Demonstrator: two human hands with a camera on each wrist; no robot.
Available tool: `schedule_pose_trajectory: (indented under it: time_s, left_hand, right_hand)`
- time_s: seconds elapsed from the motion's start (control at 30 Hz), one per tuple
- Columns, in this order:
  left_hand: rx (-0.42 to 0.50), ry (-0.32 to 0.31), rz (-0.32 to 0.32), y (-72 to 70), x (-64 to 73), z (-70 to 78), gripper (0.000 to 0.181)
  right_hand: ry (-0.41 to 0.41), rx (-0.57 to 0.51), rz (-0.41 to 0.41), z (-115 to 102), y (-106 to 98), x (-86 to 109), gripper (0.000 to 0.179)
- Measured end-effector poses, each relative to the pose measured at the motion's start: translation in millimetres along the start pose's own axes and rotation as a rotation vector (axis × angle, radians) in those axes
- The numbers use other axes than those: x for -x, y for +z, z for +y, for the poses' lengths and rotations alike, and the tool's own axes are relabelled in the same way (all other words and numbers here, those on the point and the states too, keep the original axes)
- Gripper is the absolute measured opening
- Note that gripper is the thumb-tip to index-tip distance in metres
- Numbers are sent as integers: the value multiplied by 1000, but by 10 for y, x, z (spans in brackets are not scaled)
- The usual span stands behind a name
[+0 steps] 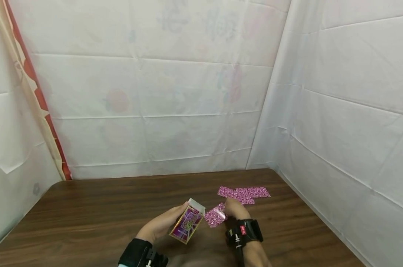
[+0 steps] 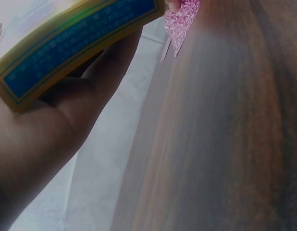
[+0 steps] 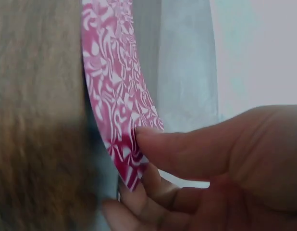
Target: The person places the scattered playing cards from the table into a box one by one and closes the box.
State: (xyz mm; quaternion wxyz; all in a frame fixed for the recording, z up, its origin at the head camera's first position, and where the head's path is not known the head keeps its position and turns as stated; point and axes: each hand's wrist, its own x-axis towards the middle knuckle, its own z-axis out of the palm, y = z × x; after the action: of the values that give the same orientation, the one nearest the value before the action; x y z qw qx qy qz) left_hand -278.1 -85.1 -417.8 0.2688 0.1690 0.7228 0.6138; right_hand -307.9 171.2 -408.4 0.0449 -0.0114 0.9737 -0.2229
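Observation:
My left hand (image 1: 164, 221) grips a purple and gold card box (image 1: 188, 224) over the table, its white flap raised at the top. In the left wrist view the box's blue side panel (image 2: 81, 50) with small print lies across the palm. Just right of the box, my right hand (image 1: 235, 208) pinches a pink-and-white patterned playing card (image 1: 214, 216) between thumb and fingers. The right wrist view shows that card (image 3: 112, 82) bent slightly, the thumb (image 3: 172, 149) on its patterned face. Several more cards (image 1: 253, 192) of the same pattern lie overlapping beyond the right hand.
The dark wooden table (image 1: 114, 200) has rounded back corners. A white cloth (image 1: 188, 89) hangs behind it, and another white cloth (image 1: 354, 111) lines the right side. Black straps with small cameras sit on both wrists, a cable (image 1: 240, 256) running along the right forearm.

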Motion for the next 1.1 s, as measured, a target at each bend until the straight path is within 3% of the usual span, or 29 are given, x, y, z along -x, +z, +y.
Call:
schedule_pose_trajectory:
  time_s: [0.13, 0.27, 0.7, 0.9, 1.1]
  left_hand:
    - [8, 1, 9, 0, 4, 5, 81]
    - [7, 5, 11, 7, 11, 10, 79]
    - [-2, 6, -3, -26, 13, 0, 78]
    - [-11, 15, -10, -37, 29, -19, 78]
    - [-3, 17, -23, -34, 35, -5, 79]
  right_hand:
    - [0, -163, -66, 29, -117, 35, 28]
    - [-41, -223, -87, 9, -258, 119, 14]
    - [-197, -270, 46, -164, -581, 321, 37]
    - [-269, -290, 98, -189, -628, 350, 35]
    - [-267, -356, 194, -301, -720, 418, 30]
